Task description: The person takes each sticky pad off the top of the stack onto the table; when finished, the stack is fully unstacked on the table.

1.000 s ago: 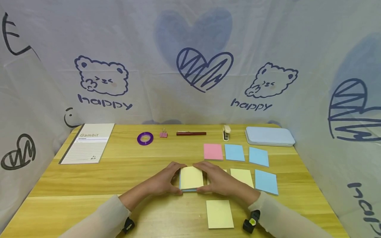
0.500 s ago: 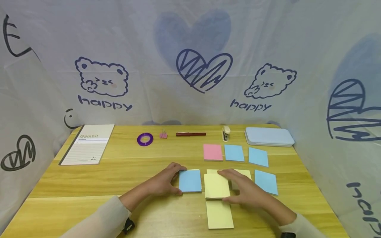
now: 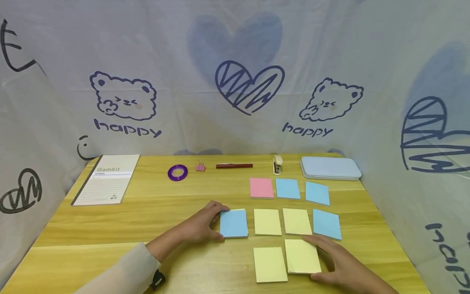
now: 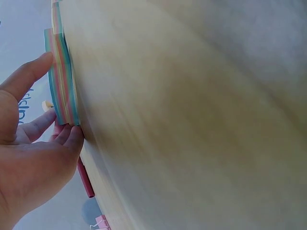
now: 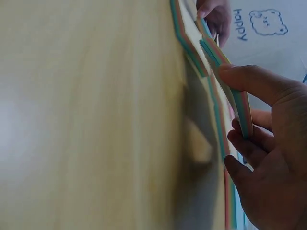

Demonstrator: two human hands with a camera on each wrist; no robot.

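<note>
My left hand (image 3: 200, 225) grips the ends of a small stack of sticky note pads (image 3: 233, 223), blue on top, on the wooden table. Striped coloured edges of that stack (image 4: 61, 79) show in the left wrist view between thumb and fingers. To the right, my right hand (image 3: 339, 261) holds a yellow-topped sticky note pad (image 3: 302, 256) between thumb and fingers. In the right wrist view this pad (image 5: 243, 108) is tilted and raised off the table. A yellow pad (image 3: 270, 264) lies just left of it, and two more yellow pads (image 3: 267, 222) lie behind.
A pink pad (image 3: 261, 188) and several blue pads (image 3: 327, 224) lie behind and right. Along the back are a notebook (image 3: 106, 179), purple tape roll (image 3: 178, 172), pink binder clip (image 3: 200, 168), dark red pen (image 3: 234, 166), stapler (image 3: 277, 165) and pale blue case (image 3: 330, 168).
My right hand has lifted the yellow-topped pad off the left hand's stack, uncovering blue, and carried it right and toward the front. My left hand has stayed on the stack.
</note>
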